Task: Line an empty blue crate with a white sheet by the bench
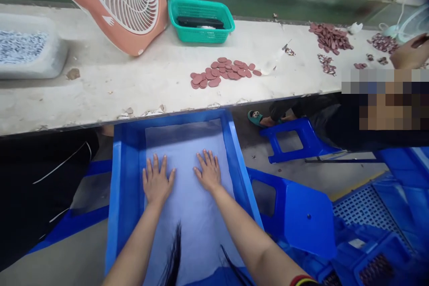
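Note:
My left hand (157,181) and my right hand (209,172) both lie flat, fingers spread, on a pale sheet (187,143) that lines the bottom of a blue plastic crate (124,174) below the table edge. Neither hand holds anything. On the worn white table (110,85) beyond the crate lies a small heap of reddish-brown flat oval pieces (223,71), apart from both hands.
A pink fan (124,4) and a green basket (201,20) stand at the back of the table, a white tray (27,51) at the left. Another person's hand (409,53) works among more reddish pieces (330,38) at the right. Blue stools (298,143) and crates stand on the floor.

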Motion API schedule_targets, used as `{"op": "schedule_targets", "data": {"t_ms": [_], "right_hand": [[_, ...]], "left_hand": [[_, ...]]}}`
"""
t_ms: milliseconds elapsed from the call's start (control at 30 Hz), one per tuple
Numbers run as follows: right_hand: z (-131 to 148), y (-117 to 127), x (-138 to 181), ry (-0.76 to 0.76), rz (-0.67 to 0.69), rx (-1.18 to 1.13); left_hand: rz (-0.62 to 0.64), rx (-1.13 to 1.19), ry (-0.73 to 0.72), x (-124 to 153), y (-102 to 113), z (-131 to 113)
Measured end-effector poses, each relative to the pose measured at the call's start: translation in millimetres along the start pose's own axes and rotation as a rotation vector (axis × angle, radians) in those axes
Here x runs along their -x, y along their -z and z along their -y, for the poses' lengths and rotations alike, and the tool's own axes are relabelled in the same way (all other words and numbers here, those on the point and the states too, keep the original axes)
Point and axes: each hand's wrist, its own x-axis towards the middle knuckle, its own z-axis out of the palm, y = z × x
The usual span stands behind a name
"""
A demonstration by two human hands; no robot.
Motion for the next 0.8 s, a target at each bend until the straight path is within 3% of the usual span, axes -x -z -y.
{"op": "schedule_targets", "data": {"t_ms": [67,167,300,400,533,633,800], "right_hand": [[-8,-1,3,0.001,0.033,-0.002],[-25,4,0,-0.016,0.043,0.01],[-22,16,25,-0.029,0.037,0.031],[6,12,81,-0.067,0.021,0.045],[34,-17,166,-0.224,0.008,0.064],[20,-37,199,-0.318,0.018,0.077],[-27,-42,203,-0.361,0.01,0.097]], "left_hand": [[0.035,0.0,0.026,14,-7,7],[0.052,0.011,0.047,14,-13,16],[0.034,0.031,0.047,33,-4,8],[0.034,0.039,0.038,94,3,-1],[0.077,0.031,0.075,185,-7,2],[0.073,0.017,0.119,216,-20,12],[0.052,0.015,0.124,217,-29,17]]}}
